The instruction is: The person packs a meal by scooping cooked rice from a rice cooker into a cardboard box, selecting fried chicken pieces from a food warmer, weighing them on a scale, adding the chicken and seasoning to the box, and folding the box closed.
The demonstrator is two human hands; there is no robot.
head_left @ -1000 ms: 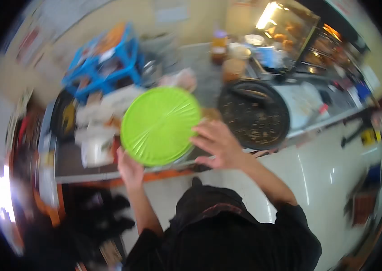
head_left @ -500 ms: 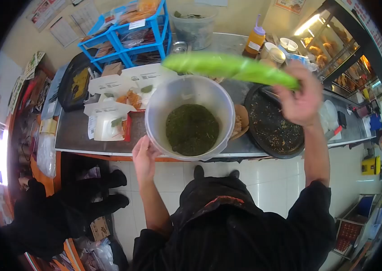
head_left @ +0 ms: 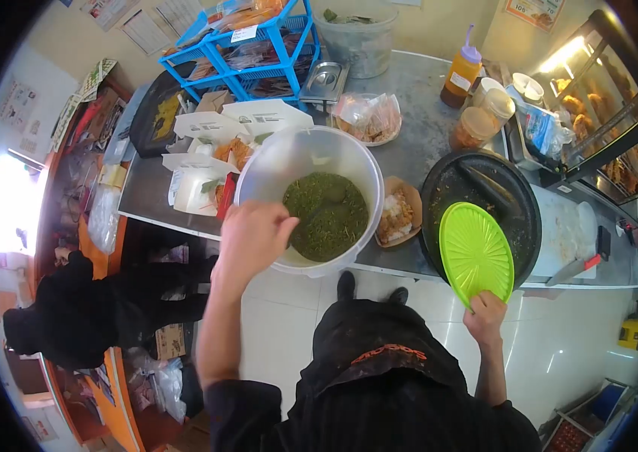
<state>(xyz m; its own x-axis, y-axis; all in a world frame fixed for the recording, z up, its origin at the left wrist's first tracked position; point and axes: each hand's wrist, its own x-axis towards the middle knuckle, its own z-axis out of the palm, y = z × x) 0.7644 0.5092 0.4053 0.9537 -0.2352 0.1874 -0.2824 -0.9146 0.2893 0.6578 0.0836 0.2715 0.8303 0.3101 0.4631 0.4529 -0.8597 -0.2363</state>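
My left hand [head_left: 253, 237] is over the left side of the white tub [head_left: 258, 169], thumb out, fingers curled; I cannot tell whether they pinch anything. The tub, at the worktop [head_left: 420, 83] edge, looks heavy with loose green mix [head_left: 326, 226], best gripped by opposite rims. My right hand [head_left: 487, 311] pinches the lower edge of the green lid [head_left: 477, 252], probably light, slightly flexible, over the black pan [head_left: 527, 203].
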